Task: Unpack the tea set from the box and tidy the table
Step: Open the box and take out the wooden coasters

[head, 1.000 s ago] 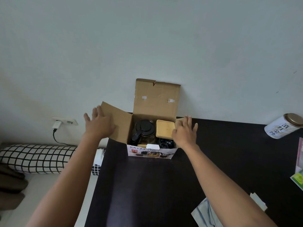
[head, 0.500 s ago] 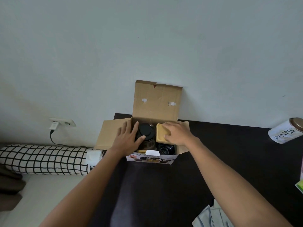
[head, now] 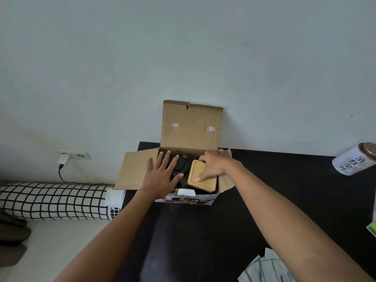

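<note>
An open cardboard box [head: 191, 127] stands at the far edge of the black table [head: 274, 190], its lid flap upright against the wall. Inside on the left is a black teapot [head: 181, 164] with a round lid. My left hand [head: 162, 176] lies flat over the teapot, fingers spread. On the right of the box a square bamboo tray [head: 200, 181] is tilted up. My right hand [head: 215, 164] grips it, thumb on its top face and fingers over its far edge. What lies below the tray is hidden.
A white tea tin [head: 356, 159] with a bronze lid lies tilted at the far right. Pale paper packets [head: 264, 269] sit at the near right edge. A green-edged item [head: 371, 226] shows at the right. Left of the table are a checked bolster [head: 55, 200] and a wall socket [head: 73, 154].
My left hand left the side flap and came down onto the teapot. My right hand has taken hold of the bamboo tray and tilted it up. The left flap now lies flatter.
</note>
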